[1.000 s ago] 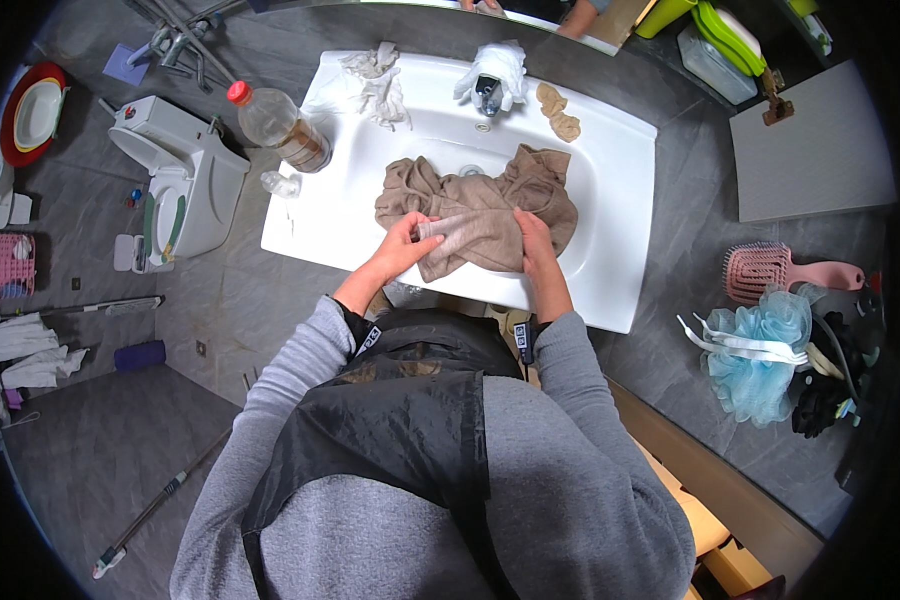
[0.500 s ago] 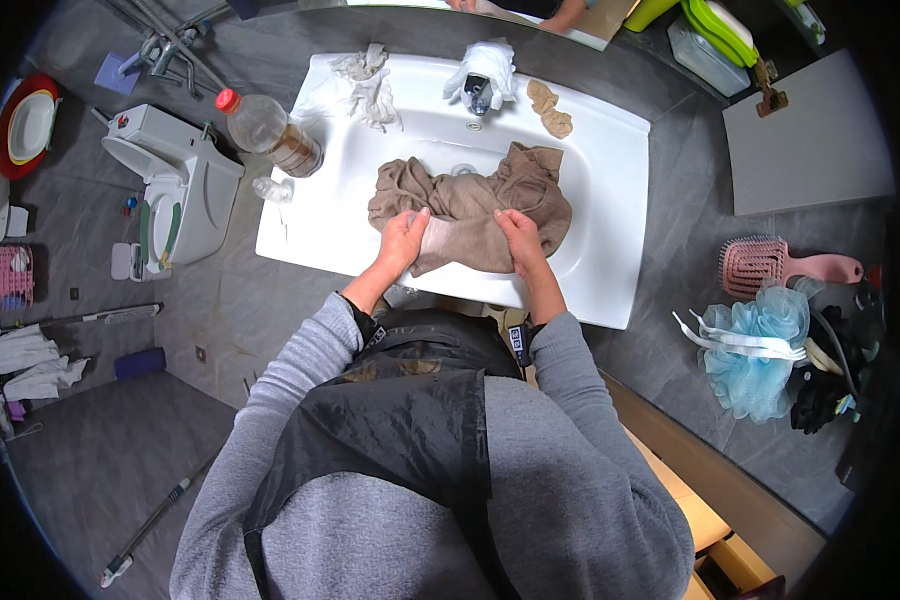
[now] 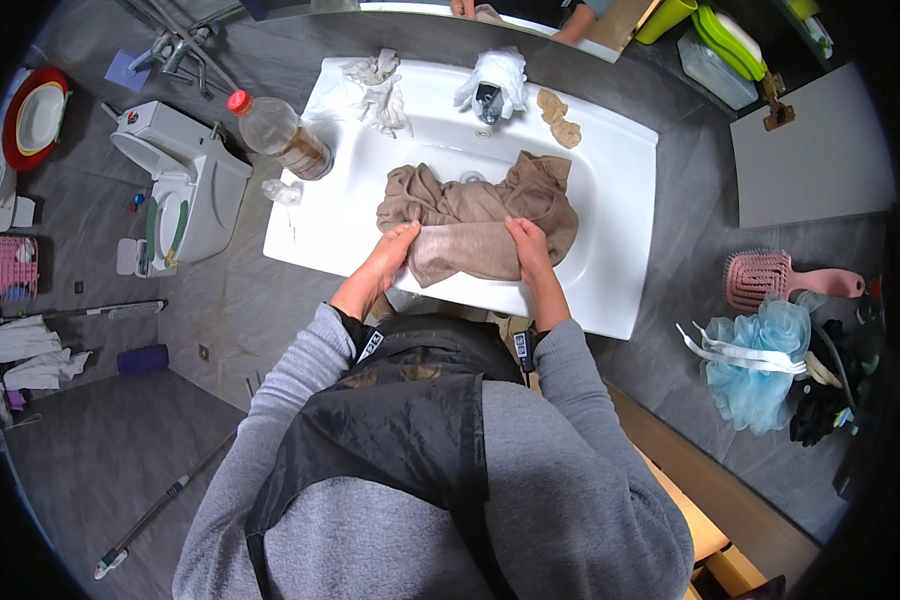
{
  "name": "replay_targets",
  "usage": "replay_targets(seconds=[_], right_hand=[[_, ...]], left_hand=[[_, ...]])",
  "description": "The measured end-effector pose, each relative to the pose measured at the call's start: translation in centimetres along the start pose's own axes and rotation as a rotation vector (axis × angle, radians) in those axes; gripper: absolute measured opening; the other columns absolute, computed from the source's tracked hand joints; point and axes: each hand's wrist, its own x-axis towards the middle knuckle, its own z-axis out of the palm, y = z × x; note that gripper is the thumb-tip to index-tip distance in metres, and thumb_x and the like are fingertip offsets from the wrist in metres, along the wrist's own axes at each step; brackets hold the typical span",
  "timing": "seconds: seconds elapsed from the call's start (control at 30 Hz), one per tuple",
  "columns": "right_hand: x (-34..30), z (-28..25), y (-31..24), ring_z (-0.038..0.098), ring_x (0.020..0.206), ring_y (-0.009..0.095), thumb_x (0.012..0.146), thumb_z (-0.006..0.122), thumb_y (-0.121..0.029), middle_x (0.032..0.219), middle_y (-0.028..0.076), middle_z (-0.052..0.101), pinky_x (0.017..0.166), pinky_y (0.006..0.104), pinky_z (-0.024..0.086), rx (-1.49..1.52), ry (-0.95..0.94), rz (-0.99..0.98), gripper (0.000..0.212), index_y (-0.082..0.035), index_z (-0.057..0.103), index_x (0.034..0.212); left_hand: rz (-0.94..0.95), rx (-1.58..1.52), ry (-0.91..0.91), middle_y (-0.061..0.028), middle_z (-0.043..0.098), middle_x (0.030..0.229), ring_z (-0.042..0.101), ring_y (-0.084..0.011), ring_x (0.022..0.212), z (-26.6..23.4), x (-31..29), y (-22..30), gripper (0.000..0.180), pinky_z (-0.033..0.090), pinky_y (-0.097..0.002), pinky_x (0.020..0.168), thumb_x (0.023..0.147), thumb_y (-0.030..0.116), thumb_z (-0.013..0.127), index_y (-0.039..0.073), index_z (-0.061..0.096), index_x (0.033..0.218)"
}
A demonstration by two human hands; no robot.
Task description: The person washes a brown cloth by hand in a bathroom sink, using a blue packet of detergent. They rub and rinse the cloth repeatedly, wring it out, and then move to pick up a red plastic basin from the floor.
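A brown cloth garment (image 3: 473,205) lies bunched in the white washbasin (image 3: 610,250), with its near part drawn up over the front rim. My left hand (image 3: 392,252) pinches that near part at its left end. At the right end my right hand (image 3: 530,245) grips the same piece, thumb on top. Between the two hands the cloth is spread fairly flat and shows a paler patch. Behind the garment stands the faucet (image 3: 488,98), with a white cloth or glove draped over it. The drain shows partly above the fabric.
Crumpled whitish cloth (image 3: 378,95) lies on the basin's back left corner, a small tan cloth (image 3: 559,120) at the back right. A red-capped plastic bottle (image 3: 280,135) stands at the left edge. Further left is a toilet (image 3: 195,180); to the right hang a pink hairbrush (image 3: 760,280) and blue bath puff (image 3: 760,375).
The view has shifted slightly. My left hand has turned a little at the cloth's left end, and the near part looks flatter between my hands. Both hands keep their hold.
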Motion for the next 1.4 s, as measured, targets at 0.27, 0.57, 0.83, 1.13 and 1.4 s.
replay_targets(seconds=[0.27, 0.57, 0.83, 1.13, 1.4], right_hand=[[0.2, -0.1, 0.0, 0.054, 0.073, 0.006, 0.092, 0.061, -0.023, 0.079, -0.003, 0.061, 0.067, 0.022, 0.044, 0.023, 0.005, 0.042, 0.019, -0.007, 0.063, 0.083], [0.4, -0.3, 0.6, 0.054, 0.072, 0.006, 0.092, 0.061, -0.023, 0.079, -0.004, 0.061, 0.067, 0.0221, 0.045, 0.047, 0.008, 0.025, 0.017, -0.008, 0.064, 0.083], [0.2, 0.3, 0.0, 0.05, 0.071, 0.004, 0.091, 0.062, -0.022, 0.076, -0.004, 0.058, 0.066, 0.0219, 0.042, 0.055, 0.041, 0.065, 0.019, -0.006, 0.063, 0.081], [-0.1, -0.3, 0.1, 0.051, 0.077, 0.008, 0.088, 0.063, -0.02, 0.08, -0.002, 0.059, 0.069, 0.0244, 0.042, -0.065, 0.165, 0.015, 0.016, -0.004, 0.066, 0.089], [1.9, -2.7, 1.8, 0.056, 0.082, 0.016, 0.091, 0.058, -0.025, 0.091, 0.006, 0.063, 0.077, 0.0316, 0.047, -0.287, 0.106, -0.19, 0.025, 0.0, 0.063, 0.094]], left_hand=[[-0.018, -0.014, -0.022, 0.0064, 0.06, 0.093, 0.051, -0.0057, 0.081, -1.1, 0.8, -1.2, 0.027, 0.042, -0.0232, 0.07, 0.095, 0.041, 0.052, 0.017, 0.059, 0.107], [-0.069, 0.037, 0.056, 0.0064, 0.061, 0.098, 0.05, -0.006, 0.086, -0.8, -0.1, -0.6, 0.03, 0.04, -0.0255, 0.076, 0.094, 0.041, 0.054, 0.017, 0.061, 0.11], [-0.061, -0.012, 0.003, 0.0051, 0.062, 0.1, 0.053, -0.0062, 0.09, -1.3, 0.1, -1.0, 0.03, 0.042, -0.0254, 0.079, 0.094, 0.04, 0.056, 0.016, 0.061, 0.111], [0.154, 0.222, -0.035, 0.0, 0.059, 0.104, 0.052, -0.0126, 0.094, -2.3, 0.8, -2.9, 0.033, 0.045, -0.0326, 0.079, 0.093, 0.038, 0.054, 0.011, 0.058, 0.112], [0.267, 0.013, 0.09, -0.001, 0.061, 0.105, 0.056, -0.0098, 0.09, -7.6, -6.1, -0.7, 0.039, 0.045, -0.0263, 0.074, 0.092, 0.035, 0.057, 0.008, 0.055, 0.121]])
